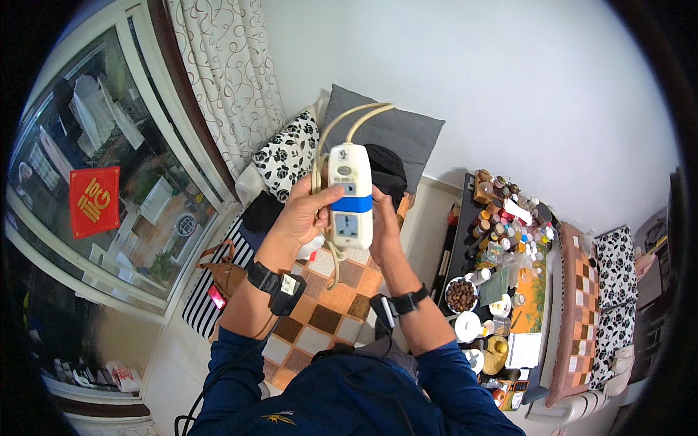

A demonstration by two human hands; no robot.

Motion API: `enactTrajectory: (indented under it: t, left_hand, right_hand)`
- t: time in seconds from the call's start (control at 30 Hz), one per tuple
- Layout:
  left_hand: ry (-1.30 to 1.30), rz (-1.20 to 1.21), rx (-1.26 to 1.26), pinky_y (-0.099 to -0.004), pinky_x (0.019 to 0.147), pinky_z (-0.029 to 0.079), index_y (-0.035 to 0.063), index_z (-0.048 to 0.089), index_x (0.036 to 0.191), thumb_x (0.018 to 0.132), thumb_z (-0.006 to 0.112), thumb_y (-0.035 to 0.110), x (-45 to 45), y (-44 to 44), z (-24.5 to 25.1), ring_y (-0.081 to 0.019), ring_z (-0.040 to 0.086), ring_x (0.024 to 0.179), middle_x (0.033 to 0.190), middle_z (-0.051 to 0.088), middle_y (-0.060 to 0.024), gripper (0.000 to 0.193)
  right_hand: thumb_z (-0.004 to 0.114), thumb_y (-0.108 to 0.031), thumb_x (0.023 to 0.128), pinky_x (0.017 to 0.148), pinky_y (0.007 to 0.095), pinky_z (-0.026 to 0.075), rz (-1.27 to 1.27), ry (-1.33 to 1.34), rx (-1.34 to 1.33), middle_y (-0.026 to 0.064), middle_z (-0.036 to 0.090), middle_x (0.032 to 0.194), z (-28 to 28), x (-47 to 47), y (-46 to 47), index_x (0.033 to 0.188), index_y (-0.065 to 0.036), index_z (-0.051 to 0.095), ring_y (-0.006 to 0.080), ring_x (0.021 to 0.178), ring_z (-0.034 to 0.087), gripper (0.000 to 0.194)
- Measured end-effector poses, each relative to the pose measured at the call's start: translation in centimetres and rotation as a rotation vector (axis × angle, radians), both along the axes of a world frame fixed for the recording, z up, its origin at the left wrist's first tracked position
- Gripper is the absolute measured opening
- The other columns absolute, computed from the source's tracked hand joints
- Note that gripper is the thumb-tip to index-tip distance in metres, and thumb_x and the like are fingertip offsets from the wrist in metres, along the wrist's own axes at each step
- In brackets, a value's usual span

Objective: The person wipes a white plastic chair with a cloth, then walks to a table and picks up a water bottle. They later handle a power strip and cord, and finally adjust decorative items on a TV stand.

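Observation:
A white power strip point(351, 240) with two socket areas is held upright in front of me, a band of blue tape point(351, 204) around its middle. My left hand point(305, 212) grips its left side, thumb on the front face, together with the coiled cream cable point(357, 117). The cable loops above the strip and hangs below it. My right hand point(383, 223) is at the strip's right edge; its fingers are partly hidden behind the strip. Both wrists wear black straps with small devices.
Below lies a checkered sofa cover point(332, 294) with a floral cushion point(289, 152), a grey cushion point(425, 125), a black bag point(384, 163) and a brown bag point(226, 278). At right, a table point(461, 218) holds many jars and a bowl of brown nuts or fruit point(461, 295). A glass door stands left.

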State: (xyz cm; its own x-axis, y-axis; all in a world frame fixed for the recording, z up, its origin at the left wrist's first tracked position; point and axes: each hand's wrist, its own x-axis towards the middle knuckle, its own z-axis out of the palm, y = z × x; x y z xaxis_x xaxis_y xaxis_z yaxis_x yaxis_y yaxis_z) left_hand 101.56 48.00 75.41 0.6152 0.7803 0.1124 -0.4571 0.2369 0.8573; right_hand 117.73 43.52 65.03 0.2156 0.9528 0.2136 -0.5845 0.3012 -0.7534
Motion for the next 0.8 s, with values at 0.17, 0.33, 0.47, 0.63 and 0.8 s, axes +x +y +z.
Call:
enactTrajectory:
  t: [0.17, 0.33, 0.47, 0.63, 0.8]
  left_hand:
    - [0.118, 0.026, 0.049, -0.0200, 0.041, 0.039, 0.0028, 0.060, 0.108, 0.090, 0.073, 0.013, 0.1, 0.2, -0.4, -0.0039, 0.049, 0.049, 0.085, 0.068, -0.0055, 0.024]
    - [0.273, 0.206, 0.000, -0.0222, 0.041, 0.037, 0.0029, 0.061, 0.105, 0.098, 0.063, 0.032, -3.2, 2.5, -2.2, -0.0072, 0.046, 0.047, 0.081, 0.068, -0.0075, 0.030]
    - [0.401, 0.302, -0.032, -0.0236, 0.047, 0.048, 0.0010, 0.063, 0.112, 0.103, 0.053, 0.026, -6.1, 4.4, -5.8, -0.0102, 0.060, 0.055, 0.081, 0.071, -0.0095, 0.029]
    - [0.603, 0.478, 0.196, -0.0275, 0.063, 0.056, -0.0010, 0.061, 0.112, 0.102, 0.054, 0.020, -7.4, 4.5, -8.5, -0.0188, 0.069, 0.070, 0.087, 0.071, -0.0125, 0.024]
    - [0.527, 0.393, 0.161, -0.0284, 0.072, 0.056, -0.0012, 0.052, 0.134, 0.096, 0.063, 0.014, -7.8, 4.1, -7.4, -0.0189, 0.070, 0.088, 0.105, 0.069, -0.0154, 0.042]
  right_hand:
    - [0.071, -0.024, 0.091, 0.083, 0.0294, 0.053, 0.020, -0.393, -0.086, 0.0054, 0.063, 0.102, 5.5, 0.4, -2.1, 0.129, -0.001, 0.052, 0.0149, 0.098, 0.063, 0.048]
    - [0.071, -0.020, 0.089, 0.072, 0.0345, 0.063, -0.153, -0.243, -0.042, 0.0159, 0.069, 0.102, 8.4, 3.8, -3.6, 0.127, 0.001, 0.054, 0.0210, 0.084, 0.072, 0.046]
    - [0.072, -0.022, 0.085, 0.070, 0.0340, 0.063, -0.193, -0.354, -0.028, 0.0183, 0.069, 0.100, 10.5, 7.1, -3.7, 0.132, 0.002, 0.051, 0.0213, 0.081, 0.072, 0.056]
    - [0.071, -0.020, 0.085, 0.071, 0.0343, 0.064, -0.152, -0.396, -0.007, 0.0158, 0.067, 0.106, 12.5, 7.6, -3.3, 0.133, 0.001, 0.050, 0.0206, 0.086, 0.071, 0.056]
    - [0.075, -0.019, 0.083, 0.072, 0.0314, 0.059, -0.017, -0.606, -0.069, 0.0111, 0.068, 0.100, 13.4, 4.6, -2.5, 0.122, -0.001, 0.058, 0.0177, 0.085, 0.069, 0.046]
